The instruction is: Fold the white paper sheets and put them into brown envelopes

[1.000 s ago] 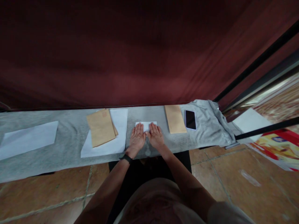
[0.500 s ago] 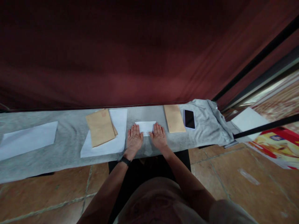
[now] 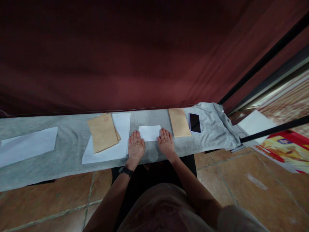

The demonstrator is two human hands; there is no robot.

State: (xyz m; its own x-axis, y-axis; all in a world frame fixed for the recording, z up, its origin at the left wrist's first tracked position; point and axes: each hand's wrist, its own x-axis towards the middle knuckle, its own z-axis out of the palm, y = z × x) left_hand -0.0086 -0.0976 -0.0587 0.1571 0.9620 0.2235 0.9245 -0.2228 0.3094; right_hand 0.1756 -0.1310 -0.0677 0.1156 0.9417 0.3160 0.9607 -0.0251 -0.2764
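Note:
A small white rectangle of paper, seemingly folded, lies flat on the grey cloth in front of me. At its left edge, my left hand rests palm down with fingers stretched out. My right hand lies flat at its right edge, fingers extended as well. Neither hand grips anything. Left of my left hand, brown envelopes lie overlapping on white sheets of paper. To the right of my right hand is another brown envelope.
A phone lies beside the right envelope. Farther left is a long white sheet. The grey cloth covers a narrow table against a dark red curtain. A colourful red and yellow box stands at the right beyond a black bar.
Both hands have slid outward, off the small white paper to its sides, leaving more of it visible. The paper and envelopes stay in place; the view shifts slightly.

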